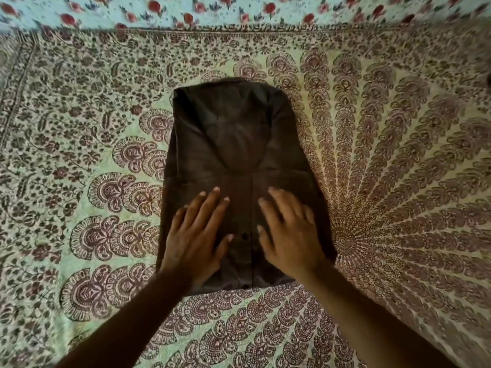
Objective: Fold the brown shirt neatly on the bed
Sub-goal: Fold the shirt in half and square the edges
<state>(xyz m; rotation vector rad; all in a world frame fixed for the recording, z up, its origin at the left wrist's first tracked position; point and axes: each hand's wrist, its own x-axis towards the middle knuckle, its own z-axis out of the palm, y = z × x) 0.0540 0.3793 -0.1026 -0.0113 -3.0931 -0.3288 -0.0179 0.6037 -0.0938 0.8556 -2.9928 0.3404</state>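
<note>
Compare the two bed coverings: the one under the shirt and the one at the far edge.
The mandala bedspread has dense dark brown paisley and fan motifs; the floral sheet has scattered red roses. The mandala bedspread fills most of the view and bears the brown shirt; the floral sheet shows only as a far strip. Both have pale green grounds.

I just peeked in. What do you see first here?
First, the brown shirt, folded into a tall narrow shape in the middle of the bed. The left hand and right hand lie flat on its near end, side by side. Under it spreads a bedsheet covered in swirly patterns.
</note>
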